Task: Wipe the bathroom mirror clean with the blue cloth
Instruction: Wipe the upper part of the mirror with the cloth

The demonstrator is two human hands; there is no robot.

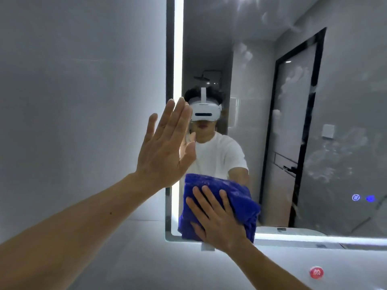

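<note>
The bathroom mirror (261,59) fills the upper right, with a lit strip down its left edge and along the bottom. White smears and foam marks cover its right half. A folded blue cloth (209,185) lies flat against the mirror's lower left corner. My right hand (215,218) presses on the cloth with straight, spread fingers. My left hand (165,147) is flat against the mirror's left edge above the cloth, fingers straight and pointing up. The mirror shows a person in a white T-shirt and a white headset.
A pale grey wall (83,101) lies to the left of the mirror. Blue touch icons (363,198) glow at the mirror's lower right. A round red item (316,272) sits low at the right. A black-framed door (293,132) shows in the reflection.
</note>
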